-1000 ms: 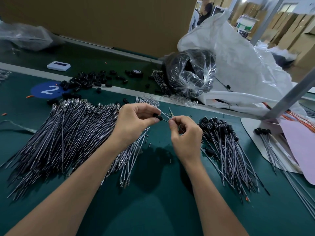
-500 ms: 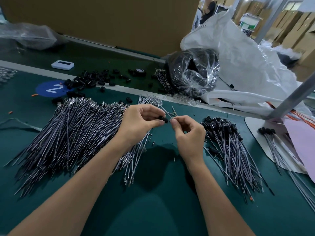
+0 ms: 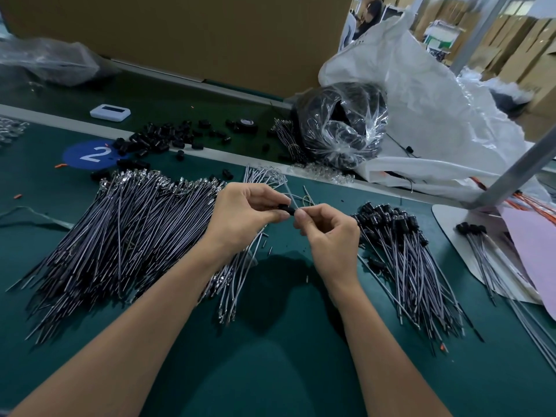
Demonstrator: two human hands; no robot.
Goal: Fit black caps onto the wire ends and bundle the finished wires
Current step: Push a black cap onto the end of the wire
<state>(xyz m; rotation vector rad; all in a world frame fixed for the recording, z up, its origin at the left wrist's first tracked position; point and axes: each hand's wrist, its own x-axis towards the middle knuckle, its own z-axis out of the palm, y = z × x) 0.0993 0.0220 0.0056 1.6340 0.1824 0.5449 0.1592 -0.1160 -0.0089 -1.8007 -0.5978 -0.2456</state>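
Just right of the fan of uncapped grey wires (image 3: 129, 230), the grip of the left hand (image 3: 243, 215) pinches a small black plastic cap (image 3: 285, 208) steady so the right hand (image 3: 331, 236), its grip clamped on a thin grey wire (image 3: 291, 198), can push the end in; capped wires (image 3: 400, 245) pile farther right.

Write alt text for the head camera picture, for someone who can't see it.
Two hands meet above a green table: the left hand pinches a black cap while the right hand pinches a thin wire against it. A big pile of uncapped wires lies to the left, a smaller capped pile to the right, loose caps behind.
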